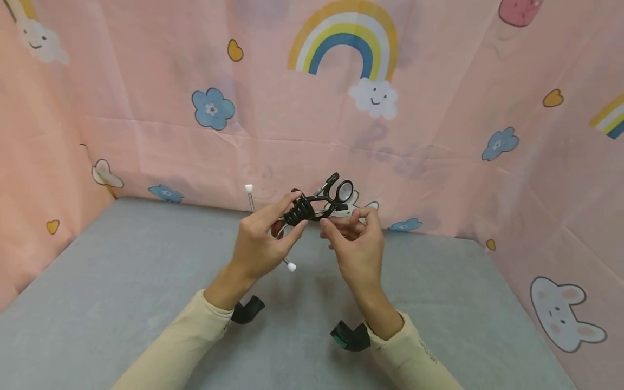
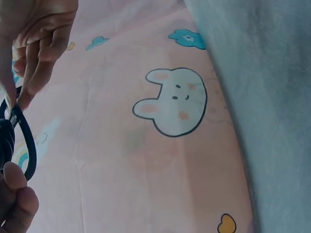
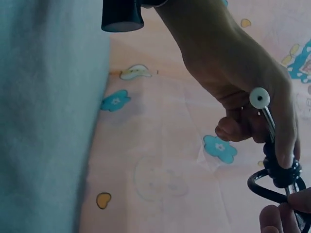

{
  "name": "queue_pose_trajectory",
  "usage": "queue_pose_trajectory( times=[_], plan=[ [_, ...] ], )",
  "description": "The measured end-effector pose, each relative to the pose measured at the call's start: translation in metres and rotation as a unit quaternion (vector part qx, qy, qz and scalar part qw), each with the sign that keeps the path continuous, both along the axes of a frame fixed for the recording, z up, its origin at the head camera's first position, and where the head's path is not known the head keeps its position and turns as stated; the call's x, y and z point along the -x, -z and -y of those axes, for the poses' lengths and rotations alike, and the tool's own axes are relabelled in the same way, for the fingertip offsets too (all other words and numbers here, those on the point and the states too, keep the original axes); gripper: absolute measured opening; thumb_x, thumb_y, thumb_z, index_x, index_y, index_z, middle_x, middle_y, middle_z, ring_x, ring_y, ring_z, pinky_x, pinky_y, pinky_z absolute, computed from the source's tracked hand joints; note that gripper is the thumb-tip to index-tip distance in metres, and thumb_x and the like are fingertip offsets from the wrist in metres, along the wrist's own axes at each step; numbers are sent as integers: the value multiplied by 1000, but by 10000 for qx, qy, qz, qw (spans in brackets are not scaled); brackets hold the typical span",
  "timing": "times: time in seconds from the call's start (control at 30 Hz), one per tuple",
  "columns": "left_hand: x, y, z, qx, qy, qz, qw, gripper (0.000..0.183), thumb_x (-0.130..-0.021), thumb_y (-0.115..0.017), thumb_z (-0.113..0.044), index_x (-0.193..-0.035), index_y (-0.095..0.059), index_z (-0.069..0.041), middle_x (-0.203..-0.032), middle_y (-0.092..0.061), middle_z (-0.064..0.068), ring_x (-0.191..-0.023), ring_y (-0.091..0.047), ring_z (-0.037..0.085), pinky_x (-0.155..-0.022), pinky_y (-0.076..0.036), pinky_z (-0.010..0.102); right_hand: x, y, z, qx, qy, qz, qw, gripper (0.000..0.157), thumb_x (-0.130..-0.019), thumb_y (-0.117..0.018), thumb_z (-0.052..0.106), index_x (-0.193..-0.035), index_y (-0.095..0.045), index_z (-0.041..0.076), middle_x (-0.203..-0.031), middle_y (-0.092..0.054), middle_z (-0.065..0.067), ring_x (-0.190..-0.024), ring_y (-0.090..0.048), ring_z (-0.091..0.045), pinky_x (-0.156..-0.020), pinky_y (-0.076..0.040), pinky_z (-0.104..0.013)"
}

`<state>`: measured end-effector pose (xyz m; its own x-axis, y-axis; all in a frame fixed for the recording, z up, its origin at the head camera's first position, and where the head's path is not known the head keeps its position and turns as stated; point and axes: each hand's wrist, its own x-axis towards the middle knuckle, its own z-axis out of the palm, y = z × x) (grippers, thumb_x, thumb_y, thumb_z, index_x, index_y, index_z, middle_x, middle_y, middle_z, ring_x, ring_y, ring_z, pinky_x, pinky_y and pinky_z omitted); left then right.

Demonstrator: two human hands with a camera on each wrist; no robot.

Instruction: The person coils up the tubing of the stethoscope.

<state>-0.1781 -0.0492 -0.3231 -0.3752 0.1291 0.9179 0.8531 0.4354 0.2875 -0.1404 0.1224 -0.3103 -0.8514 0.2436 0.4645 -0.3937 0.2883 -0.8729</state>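
Note:
A black stethoscope (image 1: 299, 210) is held up above the table, its tubing wound in tight coils round its middle. My left hand (image 1: 258, 241) grips the coils between thumb and fingers. Past that hand stick out the metal ear tubes, with one white eartip (image 1: 249, 188) above and another eartip (image 1: 291, 267) below. The round chestpiece (image 1: 345, 191) points away to the upper right beside a loop of tubing. With thumb and fingertips, my right hand (image 1: 359, 254) pinches the stethoscope just beyond the coils; in the right wrist view its fingertips (image 3: 279, 218) are at the metal part by the loop (image 3: 262, 189).
A grey cloth-covered table (image 1: 161, 281) lies beneath both hands. Behind and at the sides hangs a pink curtain (image 1: 146, 81) printed with rainbows, flowers and rabbits. Black wrist-worn devices (image 1: 348, 337) sit at both cuffs.

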Motion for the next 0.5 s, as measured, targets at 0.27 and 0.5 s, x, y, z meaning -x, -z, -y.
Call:
queue_pose_trajectory(
  times=[0.27, 0.5],
  plan=[
    [5, -2, 8, 50, 382, 51, 9992, 50, -76, -84, -6, -124, -68, -4, -72, -61, 5, -50, -42, 10, -47, -38, 18, 0, -9, -13, -350, 121, -741, 9966, 36, -86, -75, 2, -105, -44, -2, -95, -66, -10, -78, -61, -11, -69, -50, -19],
    [8, -3, 15, 270, 1042, 400, 9934, 48, -75, -84, -5, -120, -70, -3, -79, -71, 5, -55, -48, 9, -51, -40, 18, 5, -21, -35, -1789, -499, -1089, 9765, 59, -81, -80, 5, -132, -53, 4, -131, -53, -12, -115, -51, -20, -87, -46, -32]
  ],
)
